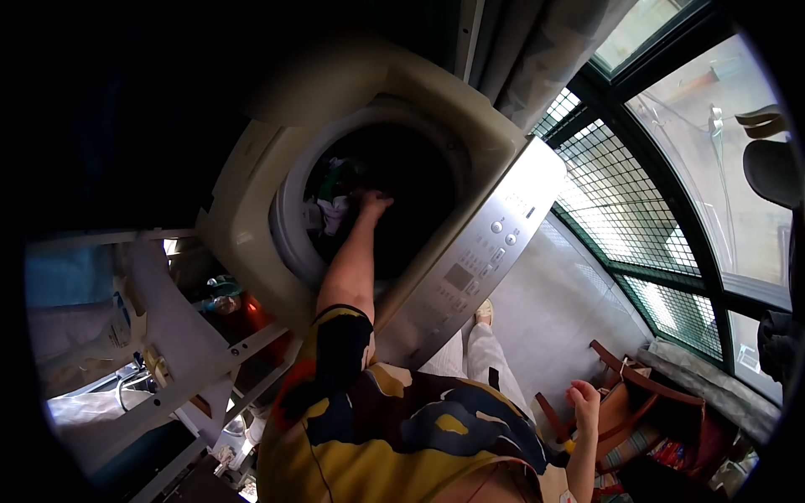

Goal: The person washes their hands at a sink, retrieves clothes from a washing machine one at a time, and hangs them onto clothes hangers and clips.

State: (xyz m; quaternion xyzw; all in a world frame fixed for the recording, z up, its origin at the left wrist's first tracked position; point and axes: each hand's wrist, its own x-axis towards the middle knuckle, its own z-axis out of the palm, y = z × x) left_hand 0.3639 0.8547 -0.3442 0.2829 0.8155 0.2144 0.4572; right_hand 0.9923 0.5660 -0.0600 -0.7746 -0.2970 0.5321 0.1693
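My left hand point(374, 203) reaches deep into the dark drum of a top-loading washing machine point(239, 218). Its fingers are curled, and shadow hides what lies in them. Beside that hand, against the left of the drum, is a heap of clothes point(334, 210), with pale lilac and green cloth showing. The drum's far side and bottom are too dark to make out. Away from the machine, at the lower right, my right hand point(582, 397) is raised with its fingers loosely closed and nothing visible in them.
A control panel point(470, 260) with buttons runs along the machine's near right edge. At left stands a metal rack point(184, 377) with cloths. A wooden chair point(646, 390) is at lower right, below a green-framed mesh window point(629, 201). A grey curtain point(545, 59) hangs behind.
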